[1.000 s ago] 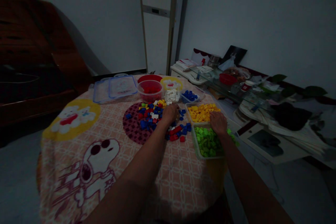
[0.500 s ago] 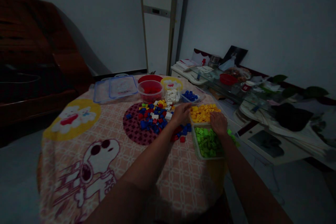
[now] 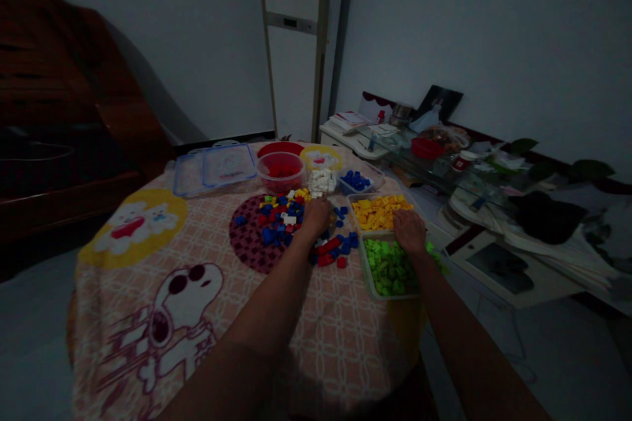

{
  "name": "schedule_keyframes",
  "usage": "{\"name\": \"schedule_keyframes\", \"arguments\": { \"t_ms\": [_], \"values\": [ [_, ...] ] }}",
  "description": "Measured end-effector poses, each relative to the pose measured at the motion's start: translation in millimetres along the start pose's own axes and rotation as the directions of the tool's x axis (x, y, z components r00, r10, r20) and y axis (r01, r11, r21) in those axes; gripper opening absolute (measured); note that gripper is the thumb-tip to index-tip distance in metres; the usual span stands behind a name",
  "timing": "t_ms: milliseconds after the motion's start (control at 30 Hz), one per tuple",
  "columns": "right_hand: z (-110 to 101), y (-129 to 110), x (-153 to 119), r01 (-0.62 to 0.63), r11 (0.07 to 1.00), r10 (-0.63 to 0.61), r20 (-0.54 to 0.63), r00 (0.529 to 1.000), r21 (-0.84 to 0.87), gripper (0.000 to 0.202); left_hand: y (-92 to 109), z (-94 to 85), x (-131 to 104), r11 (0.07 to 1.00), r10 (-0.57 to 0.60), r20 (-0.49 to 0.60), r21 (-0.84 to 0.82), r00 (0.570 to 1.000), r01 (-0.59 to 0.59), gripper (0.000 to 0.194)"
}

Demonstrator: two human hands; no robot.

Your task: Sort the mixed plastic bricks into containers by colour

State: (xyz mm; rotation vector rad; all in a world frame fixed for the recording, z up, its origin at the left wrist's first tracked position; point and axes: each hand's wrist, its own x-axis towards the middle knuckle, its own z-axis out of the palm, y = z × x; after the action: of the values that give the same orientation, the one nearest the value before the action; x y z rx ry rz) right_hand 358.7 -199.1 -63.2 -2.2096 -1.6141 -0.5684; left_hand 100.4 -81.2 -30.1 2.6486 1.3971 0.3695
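Over the right part of a mixed pile of toy bricks point(image 3: 280, 235), my left hand point(image 3: 317, 216) reaches down with its back toward me. Its fingertips are hidden, so whether it pinches a brick cannot be made out. My right hand point(image 3: 409, 230) rests at the near right of a clear box of yellow bricks point(image 3: 376, 212). Its fingers touch or hang just above those bricks, and their grip is unclear in the dim light. Below that wrist sits a box of green bricks point(image 3: 390, 270). Loose red bricks point(image 3: 328, 247) and blue ones lie between the hands.
Behind the pile stand a tub of red bricks point(image 3: 281, 174), a heap of white bricks point(image 3: 322, 182) and a box of blue bricks point(image 3: 355, 181). Blue-edged lids point(image 3: 230, 164) lie at the back left. A cluttered glass-topped stand point(image 3: 419, 158) is beyond the table's right edge.
My left hand has moved left, from the edge of the yellow-brick box to the mixed pile. My right hand has stayed near the yellow bricks. The view has shifted slightly.
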Motion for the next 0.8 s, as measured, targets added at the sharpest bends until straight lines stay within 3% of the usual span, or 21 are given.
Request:
{"name": "schedule_keyframes", "arguments": {
  "t_ms": [233,633,800],
  "values": [
    [3,3,-1,0.03,1.0,-0.03,-0.022,0.999,-0.001,0.039,11,-6.5,0,0.995,-0.025,0.114,0.095,0.993,0.015,0.029],
    [-3,0,1,0.013,1.0,-0.013,-0.012,1.0,0.025,0.036,7,-10.5,-2,0.992,0.023,0.115,0.118,0.993,-0.037,0.035],
    [-4,-2,1,-0.004,1.0,0.004,-0.004,1.0,0.029,0.036,0,-3.7,-2,1.0,0.002,0.033,0.022,0.999,-0.002,0.034]
  ]
}}
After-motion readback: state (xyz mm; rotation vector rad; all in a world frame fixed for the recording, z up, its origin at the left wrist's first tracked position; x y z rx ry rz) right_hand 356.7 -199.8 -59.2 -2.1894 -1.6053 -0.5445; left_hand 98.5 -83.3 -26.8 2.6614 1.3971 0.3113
